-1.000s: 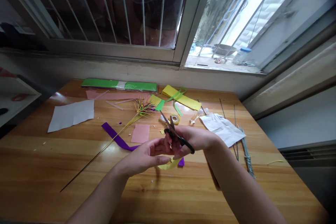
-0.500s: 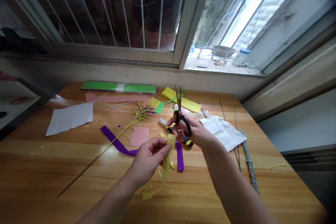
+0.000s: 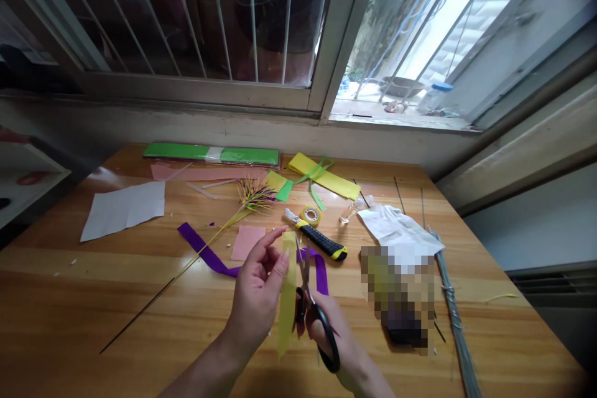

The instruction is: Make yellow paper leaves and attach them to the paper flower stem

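My left hand (image 3: 261,277) pinches a yellow paper strip (image 3: 288,298) near its top, and the strip hangs down toward the table. My right hand (image 3: 338,333) has its fingers through the black handles of a pair of scissors (image 3: 305,273). The blades are slightly parted and point up, just right of the strip's upper edge; whether they touch it I cannot tell. Behind the blades lie a purple strip (image 3: 321,270) and a black and yellow utility knife (image 3: 324,241). A pink paper square (image 3: 248,242) sits beyond my left hand.
A stem with a yellow and purple fringed head (image 3: 255,196) lies on the left. Behind are a tape roll (image 3: 311,216), folded yellow paper (image 3: 326,177) and a green paper pack (image 3: 181,153). To the right are white cloth (image 3: 396,230), a wire bundle (image 3: 454,317) and a blurred patch.
My right hand has come down with the scissors, from above the strip to beside it. My left hand has shifted slightly left, and the strip now hangs straighter. The knife and tape are uncovered.
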`<control>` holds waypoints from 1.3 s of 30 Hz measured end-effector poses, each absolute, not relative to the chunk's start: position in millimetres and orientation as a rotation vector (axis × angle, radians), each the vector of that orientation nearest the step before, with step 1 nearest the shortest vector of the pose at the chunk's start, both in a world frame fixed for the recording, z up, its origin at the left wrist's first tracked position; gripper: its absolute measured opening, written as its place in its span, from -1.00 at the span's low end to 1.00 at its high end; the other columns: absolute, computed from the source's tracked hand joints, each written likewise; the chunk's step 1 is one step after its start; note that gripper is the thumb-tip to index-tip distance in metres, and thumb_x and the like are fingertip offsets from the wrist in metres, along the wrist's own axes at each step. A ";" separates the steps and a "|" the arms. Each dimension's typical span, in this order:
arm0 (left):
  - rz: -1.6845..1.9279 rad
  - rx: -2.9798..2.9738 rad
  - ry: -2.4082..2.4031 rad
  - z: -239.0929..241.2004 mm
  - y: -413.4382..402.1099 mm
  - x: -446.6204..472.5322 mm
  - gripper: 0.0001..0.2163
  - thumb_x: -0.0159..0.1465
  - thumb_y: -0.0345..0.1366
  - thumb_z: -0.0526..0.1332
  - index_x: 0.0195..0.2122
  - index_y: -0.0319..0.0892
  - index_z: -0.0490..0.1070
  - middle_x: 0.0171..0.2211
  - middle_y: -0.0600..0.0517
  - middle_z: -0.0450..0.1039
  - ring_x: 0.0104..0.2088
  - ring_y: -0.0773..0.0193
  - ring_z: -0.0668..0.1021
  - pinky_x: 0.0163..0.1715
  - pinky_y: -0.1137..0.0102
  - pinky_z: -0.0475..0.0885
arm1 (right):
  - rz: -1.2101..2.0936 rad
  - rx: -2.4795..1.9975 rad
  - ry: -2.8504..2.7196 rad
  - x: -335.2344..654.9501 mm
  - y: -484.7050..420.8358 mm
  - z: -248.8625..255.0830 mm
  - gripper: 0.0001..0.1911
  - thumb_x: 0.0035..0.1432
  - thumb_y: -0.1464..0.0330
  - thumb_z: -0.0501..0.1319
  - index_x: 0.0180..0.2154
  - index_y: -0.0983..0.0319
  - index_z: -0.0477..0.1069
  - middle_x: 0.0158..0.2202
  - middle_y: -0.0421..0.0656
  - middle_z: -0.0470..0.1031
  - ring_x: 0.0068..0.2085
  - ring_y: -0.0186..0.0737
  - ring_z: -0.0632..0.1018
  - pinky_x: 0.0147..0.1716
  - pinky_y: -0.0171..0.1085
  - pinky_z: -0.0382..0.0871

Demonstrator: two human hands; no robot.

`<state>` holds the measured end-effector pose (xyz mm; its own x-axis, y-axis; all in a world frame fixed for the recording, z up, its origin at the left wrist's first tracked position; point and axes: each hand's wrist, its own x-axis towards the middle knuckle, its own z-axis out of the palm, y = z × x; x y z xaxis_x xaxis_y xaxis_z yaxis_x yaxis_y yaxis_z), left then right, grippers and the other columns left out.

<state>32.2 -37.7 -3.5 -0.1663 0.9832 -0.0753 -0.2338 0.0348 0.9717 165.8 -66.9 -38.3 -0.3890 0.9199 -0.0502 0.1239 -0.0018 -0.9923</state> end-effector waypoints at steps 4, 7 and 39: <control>1.388 0.960 1.202 -3.8 -40.6 31.2 -0.71 0.15 -0.26 0.23 -0.08 -0.06 0.41 -0.47 0.13 0.24 -0.49 0.45 0.32 -0.47 0.60 0.28 | 1.345 -1.220 -1.730 163.5 -67.8 -23.3 -0.33 -0.08 -0.28 -0.10 -0.54 0.22 0.22 -0.57 -0.21 0.24 -0.52 -0.27 0.26 -0.53 -0.31 0.12; 1.379 1.017 1.225 -6.2 -42.9 30.0 -0.70 0.18 -0.27 0.19 -0.04 -0.04 0.37 -0.43 0.12 0.24 -0.49 0.44 0.33 -0.49 0.59 0.28 | 1.361 -1.240 -1.737 162.0 -69.1 -23.1 -0.34 -0.09 -0.28 -0.12 -0.55 0.21 0.18 -0.58 -0.23 0.21 -0.52 -0.27 0.25 -0.54 -0.31 0.10; 1.556 1.193 1.382 -15.4 -42.5 34.8 -0.68 0.21 -0.36 0.15 -0.01 -0.05 0.20 -0.44 0.13 0.26 -0.49 0.42 0.37 -0.50 0.57 0.29 | 1.461 -1.259 -1.579 148.1 -75.0 -33.4 -0.48 -0.06 -0.13 0.05 -0.57 0.19 0.04 -0.59 -0.28 0.09 -0.54 -0.34 0.12 -0.55 -0.32 -0.03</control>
<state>34.8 -42.5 -15.4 -0.3070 0.9362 0.1708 0.0590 -0.1604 0.9853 148.1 -75.0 -33.4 -0.3386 0.9291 -0.1489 0.2204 -0.0755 -0.9725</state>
